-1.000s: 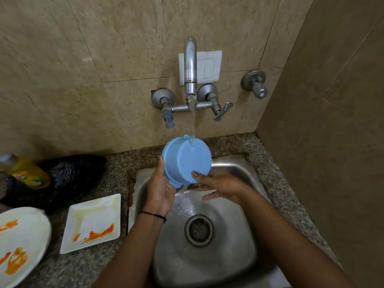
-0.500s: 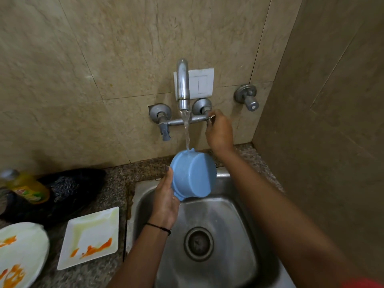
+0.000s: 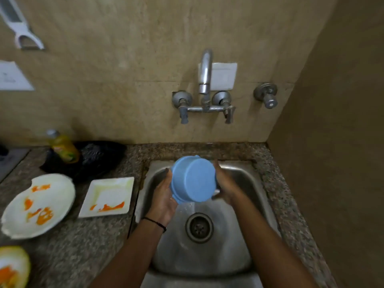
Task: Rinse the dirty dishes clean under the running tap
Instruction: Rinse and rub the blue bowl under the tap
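Right hand [image 3: 225,190] back on blue bowl [image 3: 193,179] | inside hidden | blurred

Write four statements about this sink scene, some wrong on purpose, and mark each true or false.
1. The left hand and right hand both hold the blue bowl over the sink. True.
2. The square plate lies in the sink. False: it sits on the counter, left of the sink.
3. The round plate carries orange smears. True.
4. The yellow bottle stands right of the sink. False: it stands at the back of the counter, left of the sink.
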